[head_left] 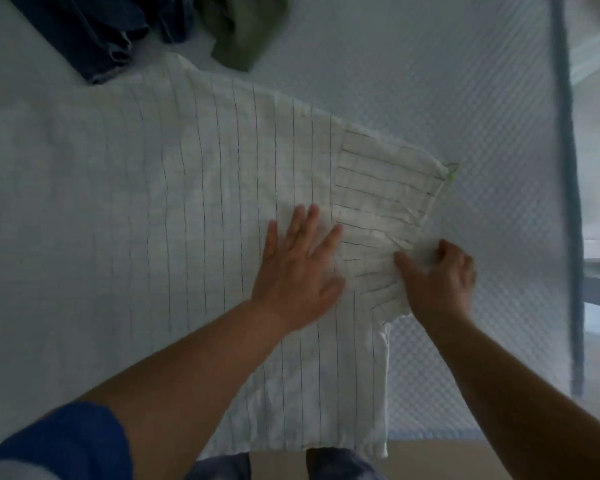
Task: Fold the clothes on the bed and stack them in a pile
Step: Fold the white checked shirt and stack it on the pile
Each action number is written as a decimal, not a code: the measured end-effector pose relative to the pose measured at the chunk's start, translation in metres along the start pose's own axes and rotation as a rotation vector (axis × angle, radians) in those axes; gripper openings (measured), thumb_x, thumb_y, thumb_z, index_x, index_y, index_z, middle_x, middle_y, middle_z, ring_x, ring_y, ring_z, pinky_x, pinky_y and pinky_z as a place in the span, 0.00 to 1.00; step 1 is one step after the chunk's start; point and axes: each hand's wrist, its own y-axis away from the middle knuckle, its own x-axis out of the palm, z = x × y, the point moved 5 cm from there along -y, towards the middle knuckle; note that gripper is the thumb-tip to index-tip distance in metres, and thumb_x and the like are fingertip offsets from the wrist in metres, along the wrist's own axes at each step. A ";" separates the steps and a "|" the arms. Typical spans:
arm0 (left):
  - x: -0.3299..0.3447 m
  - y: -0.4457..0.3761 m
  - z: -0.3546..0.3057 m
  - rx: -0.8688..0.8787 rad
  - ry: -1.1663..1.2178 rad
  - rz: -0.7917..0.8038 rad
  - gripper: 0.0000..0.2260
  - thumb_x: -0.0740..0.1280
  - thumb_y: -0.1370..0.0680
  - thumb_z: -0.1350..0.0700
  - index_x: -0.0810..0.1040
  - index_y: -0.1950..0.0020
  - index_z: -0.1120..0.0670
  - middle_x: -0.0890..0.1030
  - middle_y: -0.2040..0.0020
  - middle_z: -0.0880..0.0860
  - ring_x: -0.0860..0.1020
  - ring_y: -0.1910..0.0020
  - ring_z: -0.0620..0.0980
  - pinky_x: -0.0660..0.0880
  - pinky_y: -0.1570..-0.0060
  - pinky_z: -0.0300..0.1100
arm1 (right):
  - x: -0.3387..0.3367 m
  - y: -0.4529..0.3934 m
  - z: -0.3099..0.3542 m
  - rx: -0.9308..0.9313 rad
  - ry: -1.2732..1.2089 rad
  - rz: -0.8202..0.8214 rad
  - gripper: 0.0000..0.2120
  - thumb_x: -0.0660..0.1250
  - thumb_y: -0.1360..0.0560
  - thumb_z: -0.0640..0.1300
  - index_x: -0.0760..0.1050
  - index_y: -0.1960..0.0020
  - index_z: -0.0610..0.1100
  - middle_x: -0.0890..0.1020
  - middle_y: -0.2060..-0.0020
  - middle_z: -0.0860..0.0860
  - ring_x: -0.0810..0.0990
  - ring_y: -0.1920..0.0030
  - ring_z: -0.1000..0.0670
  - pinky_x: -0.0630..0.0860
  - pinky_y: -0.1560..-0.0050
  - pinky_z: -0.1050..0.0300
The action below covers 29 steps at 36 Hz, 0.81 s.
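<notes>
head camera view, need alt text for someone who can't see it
A person's left hand presses flat on a white striped shirt spread on a bed, while the right hand grips its sleeve. Jeans and a green garment lie beyond.

The shirt (205, 209) lies flat on the bed (430, 81), in the middle of it. Its sleeve (385, 202) sticks out toward 3 o'clock. The left hand (298, 268) rests flat on the shirt, just at 9 o'clock from the sleeve. The right hand (440, 278) holds the sleeve at its near edge, at 3 o'clock from the left hand. At 11 o'clock from the shirt lie the jeans (94, 32), touching its far corner. At 12 o'clock, just beside the jeans, lies another crumpled garment (243, 26). A bed post (568, 202) stands at 3 o'clock, well apart from the sleeve.
</notes>
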 end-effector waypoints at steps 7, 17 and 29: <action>0.036 -0.002 -0.003 -0.014 -0.072 0.124 0.39 0.52 0.28 0.30 0.33 0.27 0.41 0.24 0.31 0.49 0.23 0.32 0.48 0.25 0.34 0.56 | 0.014 -0.019 0.007 0.148 -0.128 0.223 0.17 0.74 0.35 0.58 0.78 0.54 0.47 0.82 0.55 0.50 0.81 0.55 0.48 0.78 0.49 0.49; -0.003 0.017 -0.002 -0.031 0.346 -0.046 0.30 0.61 0.23 0.47 0.55 0.24 0.49 0.50 0.22 0.51 0.42 0.24 0.46 0.37 0.30 0.44 | 0.013 -0.008 0.028 0.167 -0.372 0.409 0.18 0.76 0.35 0.44 0.79 0.47 0.41 0.84 0.54 0.45 0.83 0.55 0.43 0.79 0.49 0.47; -0.021 0.068 0.055 -0.340 0.677 -0.177 0.16 0.63 0.23 0.55 0.74 0.35 0.53 0.74 0.37 0.50 0.71 0.37 0.48 0.63 0.41 0.37 | 0.009 0.021 0.051 0.273 -0.541 0.545 0.13 0.68 0.28 0.41 0.75 0.45 0.38 0.83 0.51 0.43 0.83 0.53 0.44 0.78 0.61 0.50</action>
